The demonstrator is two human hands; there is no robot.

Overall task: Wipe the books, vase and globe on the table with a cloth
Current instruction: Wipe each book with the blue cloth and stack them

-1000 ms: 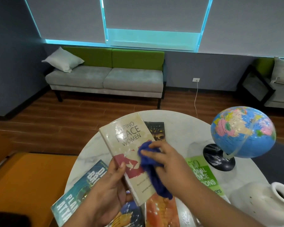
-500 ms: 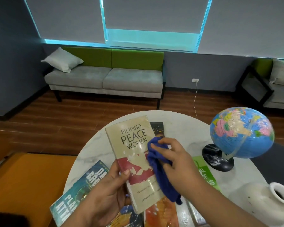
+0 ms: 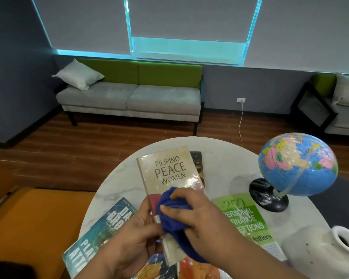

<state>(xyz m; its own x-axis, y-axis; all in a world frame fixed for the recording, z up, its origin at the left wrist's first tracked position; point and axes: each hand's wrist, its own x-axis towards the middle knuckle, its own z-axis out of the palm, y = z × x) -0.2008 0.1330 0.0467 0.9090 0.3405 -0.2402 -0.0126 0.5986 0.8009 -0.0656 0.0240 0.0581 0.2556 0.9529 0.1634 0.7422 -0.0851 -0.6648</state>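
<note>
Right hand (image 3: 199,218) slid blue cloth (image 3: 173,216) down book (image 3: 169,170) to red part, close to left hand (image 3: 133,234). Right hand squeezes cloth; left hand holds book's near end above table (image 3: 230,164). Book points away; top of cover lies beyond cloth.

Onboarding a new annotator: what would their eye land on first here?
Centre frame, the beige paperback titled Filipino Peace Women is gripped at its lower edge by the left hand while the right hand presses a crumpled blue cloth onto its cover. At the right of the round white marble table stands a bright blue plastic globe on a black base, with a white ceramic vase nearer the camera.
</note>
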